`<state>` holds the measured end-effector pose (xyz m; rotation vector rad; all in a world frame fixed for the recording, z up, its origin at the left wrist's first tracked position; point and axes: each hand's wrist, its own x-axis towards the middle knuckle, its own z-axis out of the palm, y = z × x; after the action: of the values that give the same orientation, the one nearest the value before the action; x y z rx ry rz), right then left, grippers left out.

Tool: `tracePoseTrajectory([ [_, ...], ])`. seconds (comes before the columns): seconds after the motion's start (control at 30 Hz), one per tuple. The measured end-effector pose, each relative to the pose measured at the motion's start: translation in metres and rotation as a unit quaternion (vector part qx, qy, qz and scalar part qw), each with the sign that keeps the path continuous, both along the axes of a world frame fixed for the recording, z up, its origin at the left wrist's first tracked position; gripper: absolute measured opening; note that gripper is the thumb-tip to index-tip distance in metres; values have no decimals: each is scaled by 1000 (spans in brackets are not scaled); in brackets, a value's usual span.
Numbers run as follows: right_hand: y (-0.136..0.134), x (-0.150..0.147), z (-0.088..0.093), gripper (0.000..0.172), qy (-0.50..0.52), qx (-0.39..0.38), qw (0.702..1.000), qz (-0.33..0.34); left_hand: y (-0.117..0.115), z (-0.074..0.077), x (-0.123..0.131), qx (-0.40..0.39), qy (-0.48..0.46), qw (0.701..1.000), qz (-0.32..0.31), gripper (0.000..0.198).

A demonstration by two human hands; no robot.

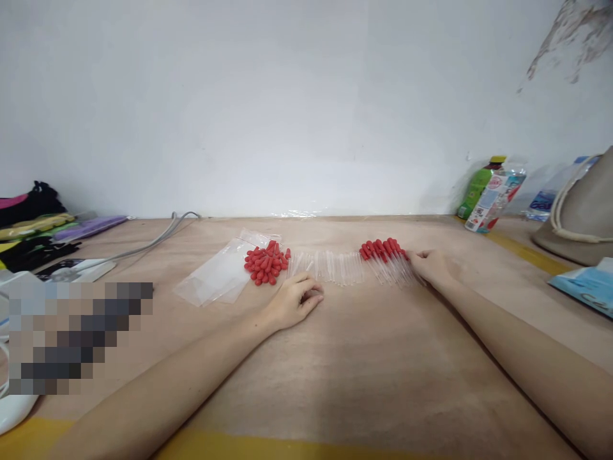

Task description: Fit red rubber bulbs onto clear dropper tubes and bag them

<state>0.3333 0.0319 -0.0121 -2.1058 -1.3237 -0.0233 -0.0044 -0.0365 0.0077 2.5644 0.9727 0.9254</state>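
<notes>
My right hand (pixel 428 265) pinches a glass dropper with a red rubber bulb at the right end of a row of droppers (pixel 380 250). Those lie side by side, bulbs toward the wall and clear tubes toward me. Left of them is a row of bare clear tubes (pixel 335 267) without bulbs. My left hand (pixel 297 300) rests on the table just in front of these tubes, fingers loosely curled and thumb apart, with nothing visible in it. Beyond it sits a heap of loose red rubber bulbs (pixel 265 263), partly on a clear plastic bag (pixel 215 271).
The wooden table (pixel 364 383) meets a white wall. Two bottles (pixel 488 195) stand at the back right, near a beige hat (pixel 584 198) and a blue packet (pixel 587 284). At left are folded fabrics (pixel 38 217), a grey cable (pixel 153 243) and a blurred-out patch (pixel 71 338).
</notes>
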Motion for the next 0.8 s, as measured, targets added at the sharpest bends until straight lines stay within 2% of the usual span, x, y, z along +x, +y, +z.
tracePoseTrajectory([
  [0.1, -7, -7, 6, 36, -6, -31, 999, -32, 1, 1, 0, 48, 4, 999, 26, 11],
  [0.2, -16, -19, 14, 30, -18, -12, 1000, -16, 2, 1, 0, 98, 0, 993, 66, 8],
  [0.3, -25, -36, 20, 26, -35, 38, 998, 34, 3, 0, 0, 126, 1, 986, 111, 9],
  [0.43, -39, -66, 25, 30, -69, 80, 984, 144, 5, 2, 0, 146, 27, 970, 193, 12],
  [0.5, -45, -81, 27, 32, -102, 58, 975, 189, 6, 4, 0, 149, 42, 956, 247, 14],
  [0.6, -50, -98, 29, 31, -134, 17, 971, 197, 9, 6, -2, 146, 74, 937, 307, 21],
  [0.8, -47, -108, 28, 29, -141, -47, 972, 180, 14, 5, -4, 126, 111, 932, 323, 25],
])
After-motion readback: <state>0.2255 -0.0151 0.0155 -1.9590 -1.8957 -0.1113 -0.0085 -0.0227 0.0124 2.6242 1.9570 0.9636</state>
